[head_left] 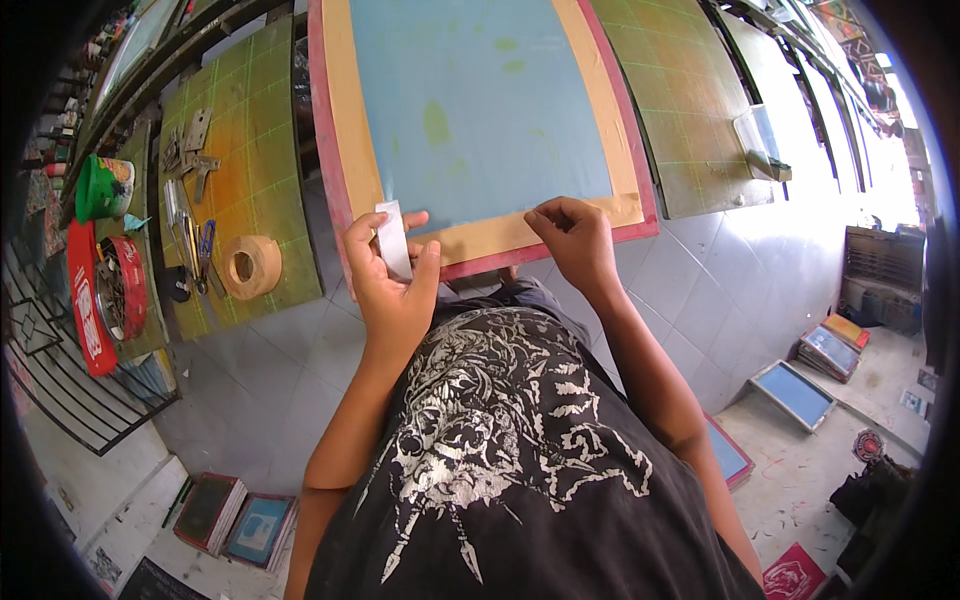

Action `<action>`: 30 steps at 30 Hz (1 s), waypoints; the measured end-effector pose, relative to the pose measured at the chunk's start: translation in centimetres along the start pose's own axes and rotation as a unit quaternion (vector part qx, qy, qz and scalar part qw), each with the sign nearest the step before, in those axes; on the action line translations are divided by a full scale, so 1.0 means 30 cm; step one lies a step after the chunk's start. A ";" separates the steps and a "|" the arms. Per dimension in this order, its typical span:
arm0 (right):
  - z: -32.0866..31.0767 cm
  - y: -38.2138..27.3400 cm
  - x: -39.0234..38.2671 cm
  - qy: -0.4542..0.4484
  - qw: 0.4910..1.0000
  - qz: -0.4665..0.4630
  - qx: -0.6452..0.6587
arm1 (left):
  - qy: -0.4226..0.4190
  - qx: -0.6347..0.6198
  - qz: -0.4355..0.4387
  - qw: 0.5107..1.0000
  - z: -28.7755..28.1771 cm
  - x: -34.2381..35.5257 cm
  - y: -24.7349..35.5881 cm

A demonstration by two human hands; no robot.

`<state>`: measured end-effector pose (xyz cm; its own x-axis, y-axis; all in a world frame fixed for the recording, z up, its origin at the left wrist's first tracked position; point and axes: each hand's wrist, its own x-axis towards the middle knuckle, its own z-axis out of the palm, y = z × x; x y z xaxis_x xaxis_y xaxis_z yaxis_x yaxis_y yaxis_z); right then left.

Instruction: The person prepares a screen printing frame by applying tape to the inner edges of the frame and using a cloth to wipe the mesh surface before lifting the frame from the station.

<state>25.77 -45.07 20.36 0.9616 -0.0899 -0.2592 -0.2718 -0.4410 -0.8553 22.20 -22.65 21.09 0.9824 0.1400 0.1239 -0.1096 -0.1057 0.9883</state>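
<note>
A large screen-printing frame (330, 150) lies in front of me, its wood red and its mesh (470, 110) blue with a few greenish patches. Brown tape (490, 238) borders the mesh on the sides I see. At the frame's near left corner, my left hand (385, 270) is closed around a short white band (393, 243), which looks like a roll of tape seen edge-on. My right hand (578, 235) is over the near edge, right of the middle, thumb and fingertips pinched together above the brown tape. Whatever that pinch holds is hidden or too thin to see.
Left of the frame, a green board (240, 140) carries a roll of brown tape (252, 267), pens, a cutter and metal pieces. Beyond it stand a green tub (105, 187) and a red round container (122, 287). Another green board (690, 120) adjoins on the right.
</note>
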 end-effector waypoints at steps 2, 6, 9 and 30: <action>0.016 0.032 0.023 0.002 1.000 0.006 0.013 | 0.004 -0.002 -0.007 1.000 0.007 0.001 -0.016; 0.023 0.082 0.049 0.026 1.000 0.003 0.003 | 0.007 0.016 -0.006 1.000 0.020 0.006 -0.025; 0.017 0.082 0.055 0.035 0.999 0.038 0.014 | 0.006 0.024 -0.003 1.000 0.028 0.011 -0.036; 0.037 0.080 0.083 0.017 0.997 0.065 0.044 | -0.016 0.050 0.003 0.999 0.059 0.041 -0.082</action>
<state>27.46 -45.36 17.18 0.9184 -0.1725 -0.3560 -0.3948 -0.3440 -0.8519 23.96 -23.94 18.65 0.9862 0.1088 0.1246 -0.1004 -0.2050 0.9736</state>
